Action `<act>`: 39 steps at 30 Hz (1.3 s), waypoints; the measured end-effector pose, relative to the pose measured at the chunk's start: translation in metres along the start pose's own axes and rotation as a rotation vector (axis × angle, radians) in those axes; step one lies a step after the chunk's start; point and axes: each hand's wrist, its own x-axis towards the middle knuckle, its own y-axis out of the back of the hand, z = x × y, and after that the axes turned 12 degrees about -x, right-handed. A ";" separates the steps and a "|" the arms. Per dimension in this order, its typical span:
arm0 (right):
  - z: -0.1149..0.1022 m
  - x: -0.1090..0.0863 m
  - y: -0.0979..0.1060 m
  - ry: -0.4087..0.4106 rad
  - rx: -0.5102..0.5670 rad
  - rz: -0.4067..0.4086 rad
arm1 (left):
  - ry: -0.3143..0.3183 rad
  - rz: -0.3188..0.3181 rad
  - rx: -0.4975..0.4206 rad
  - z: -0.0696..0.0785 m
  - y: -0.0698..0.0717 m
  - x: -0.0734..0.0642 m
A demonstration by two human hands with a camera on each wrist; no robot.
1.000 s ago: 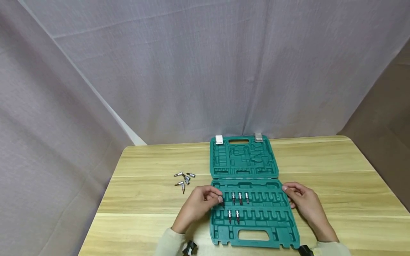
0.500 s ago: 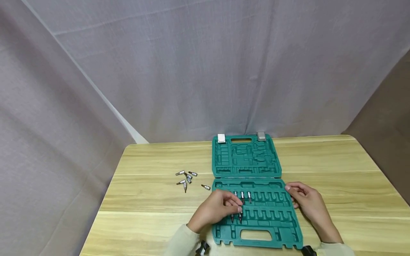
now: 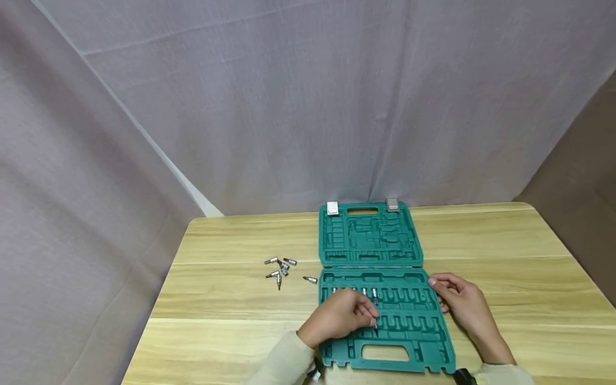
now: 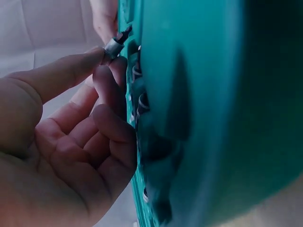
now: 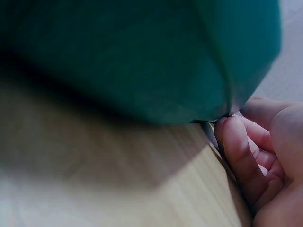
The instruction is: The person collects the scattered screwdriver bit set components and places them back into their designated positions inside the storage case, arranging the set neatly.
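Observation:
My left hand (image 3: pixel 340 316) is over the lower half of a green tool case (image 3: pixel 435 345), pinching a bit socket (image 4: pixel 113 48) between thumb and fingers. The socket has a silver body and a dark tip, and its tip is close over the front row of slots. More bit sockets (image 3: pixel 375 295) sit in the back row, partly covered by the hand. Some front-row slots are hidden beneath it. My right hand (image 3: pixel 463 306) holds the case's right edge, with the thumb on the rim and the other fingers curled at its side.
Several loose bit sockets (image 3: pixel 284 269) lie in a cluster on the wooden table (image 3: pixel 216 299), left of the case. A single bit socket (image 3: pixel 310 279) lies close to the case's left edge. The case lid (image 3: pixel 370 262) lies open towards the grey curtain (image 3: pixel 289 107).
My left hand has moved right from the back row's left end to the front row. A bit socket now shows at that back-row end. The right hand keeps its hold on the edge.

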 end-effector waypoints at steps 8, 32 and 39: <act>0.001 -0.001 0.000 0.004 -0.012 0.002 | -0.062 0.042 0.235 0.001 -0.013 0.004; -0.003 -0.002 0.001 0.003 -0.006 0.004 | -0.109 0.134 0.121 -0.011 -0.008 0.004; -0.002 -0.001 0.002 0.004 0.002 -0.003 | -0.011 0.155 0.033 -0.009 -0.008 0.005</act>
